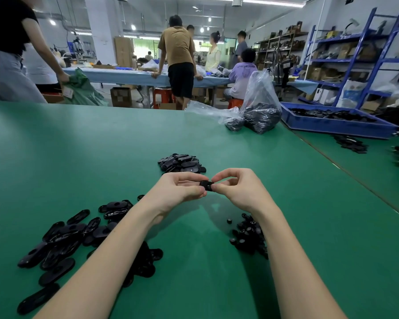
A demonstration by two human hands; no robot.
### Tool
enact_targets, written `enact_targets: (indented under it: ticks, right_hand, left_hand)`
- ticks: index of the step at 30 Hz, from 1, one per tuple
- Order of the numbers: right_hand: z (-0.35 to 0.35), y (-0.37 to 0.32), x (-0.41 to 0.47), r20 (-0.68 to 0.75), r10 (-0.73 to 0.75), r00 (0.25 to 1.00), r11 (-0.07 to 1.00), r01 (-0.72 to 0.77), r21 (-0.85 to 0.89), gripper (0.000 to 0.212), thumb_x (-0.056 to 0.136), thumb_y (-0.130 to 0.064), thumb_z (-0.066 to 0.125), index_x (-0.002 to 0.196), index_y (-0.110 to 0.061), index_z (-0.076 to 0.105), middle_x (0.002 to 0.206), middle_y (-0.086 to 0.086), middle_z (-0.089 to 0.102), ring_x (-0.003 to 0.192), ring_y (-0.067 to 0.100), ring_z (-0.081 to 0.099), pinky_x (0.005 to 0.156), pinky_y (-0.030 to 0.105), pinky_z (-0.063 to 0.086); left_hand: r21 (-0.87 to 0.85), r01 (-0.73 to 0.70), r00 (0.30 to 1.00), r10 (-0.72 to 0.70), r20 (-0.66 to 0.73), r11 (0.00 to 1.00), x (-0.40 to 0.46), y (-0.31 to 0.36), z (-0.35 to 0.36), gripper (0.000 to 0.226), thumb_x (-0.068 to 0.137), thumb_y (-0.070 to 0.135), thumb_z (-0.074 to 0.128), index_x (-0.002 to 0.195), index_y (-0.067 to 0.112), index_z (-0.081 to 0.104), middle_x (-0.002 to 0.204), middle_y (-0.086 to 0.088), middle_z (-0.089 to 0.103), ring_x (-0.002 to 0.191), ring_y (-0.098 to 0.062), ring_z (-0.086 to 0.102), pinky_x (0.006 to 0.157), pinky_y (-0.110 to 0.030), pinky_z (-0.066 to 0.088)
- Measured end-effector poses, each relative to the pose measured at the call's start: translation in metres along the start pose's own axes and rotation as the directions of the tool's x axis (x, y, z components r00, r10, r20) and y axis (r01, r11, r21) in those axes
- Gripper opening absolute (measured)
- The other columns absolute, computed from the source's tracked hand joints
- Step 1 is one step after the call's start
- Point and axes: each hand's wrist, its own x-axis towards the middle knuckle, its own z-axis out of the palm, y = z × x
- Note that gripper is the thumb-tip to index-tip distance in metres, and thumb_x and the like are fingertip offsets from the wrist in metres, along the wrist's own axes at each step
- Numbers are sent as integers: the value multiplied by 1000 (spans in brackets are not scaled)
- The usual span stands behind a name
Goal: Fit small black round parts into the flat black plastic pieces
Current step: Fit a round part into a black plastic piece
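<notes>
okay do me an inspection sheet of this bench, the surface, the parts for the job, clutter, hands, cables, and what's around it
Surface: green matte table top, a seam running along its right side.
Job's things: heap of flat black oval plastic pieces at near left; small black round parts piled at near right; a third pile of black oval pieces beyond the hands.
Clutter: clear plastic bags of black parts; blue plastic tray of black pieces at far right.
Hands: left hand and right hand both pinch one small black piece above the table.
Cables: nothing seen.
Surroundings: people at a blue-covered table; blue metal shelving.
</notes>
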Motion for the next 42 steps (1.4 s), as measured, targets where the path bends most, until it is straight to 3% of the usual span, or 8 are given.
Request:
enact_targets:
  ticks: [7, 12, 16, 24, 29, 31, 35, 42]
  right_hand:
    - [3, -3, -1, -29, -16, 999, 1000, 16, 4, 13, 86, -21, 80, 79, -25, 70, 66, -10, 68, 44, -4, 48, 45, 9, 34]
    - [8, -6, -3, -85, 46, 995, 996, -39, 75, 12, 81, -27, 83, 75, -26, 73, 80, -5, 77, 66, 7, 61, 47, 8, 38]
    - [8, -8, -5, -86, 92, 992, 994, -86, 72, 9, 79, -29, 83, 74, -26, 75, 85, -1, 77, 72, 11, 62, 54, 17, 42]
    - [10, -5, -3, -74, 180, 981, 966, -163, 202, 8, 78, -21, 86, 78, -21, 78, 49, -18, 58, 43, -5, 50, 40, 8, 30]
    - [12, -7, -6, -33, 220, 975, 945, -205, 256, 10, 76, -20, 83, 85, -16, 81, 78, -4, 75, 47, -2, 50, 37, 8, 28]
    - [13, -6, -6, -24, 225, 974, 945, -212, 248, 10, 76, -21, 82, 84, -16, 82, 78, -3, 76, 48, 1, 47, 37, 10, 28]
    - [9, -7, -7, 147, 233, 961, 929, -265, 260, 21, 82, -32, 78, 95, -15, 81, 89, -3, 80, 57, 9, 40, 40, 16, 24]
    - [8, -4, -10, 87, 183, 979, 963, -197, 186, 8, 82, -27, 77, 86, -22, 73, 72, -6, 76, 54, 11, 40, 39, 13, 27]
  left_hand:
    - [24, -2, 1000, 2, 2, 1000, -2, 1, 0, 26, 87, -2, 72, 109, 11, 75, 97, -11, 78, 91, -16, 75, 77, -15, 54]
    - [12, -39, 998, 40, -53, 999, -4, 5, 3, 24, 86, -4, 72, 103, 12, 76, 95, -9, 78, 88, -15, 76, 73, -13, 53]
    - [33, -42, 995, 45, -84, 999, -6, 6, 8, 22, 86, -4, 71, 102, 11, 76, 91, -9, 79, 85, -14, 76, 72, -12, 53]
    - [137, -51, 989, 69, -133, 989, -6, 7, 13, 23, 85, 2, 73, 99, 20, 76, 88, 0, 79, 91, -12, 75, 87, -18, 53]
    - [220, -27, 978, 71, -196, 975, -5, 8, 15, 19, 83, 10, 75, 92, 26, 77, 83, 3, 78, 81, -7, 74, 76, -18, 50]
    - [263, -12, 970, 75, -230, 965, -5, 8, 17, 19, 81, 11, 74, 88, 28, 77, 80, 6, 78, 78, -5, 73, 71, -17, 49]
    - [361, 12, 955, 96, -280, 933, -4, 6, 19, 17, 78, 16, 71, 82, 31, 76, 72, 14, 75, 61, 5, 64, 54, -9, 41]
    - [244, 51, 971, 9, -240, 969, -4, 1, 22, 15, 80, 12, 68, 89, 21, 75, 72, 3, 76, 62, -4, 63, 67, -20, 49]
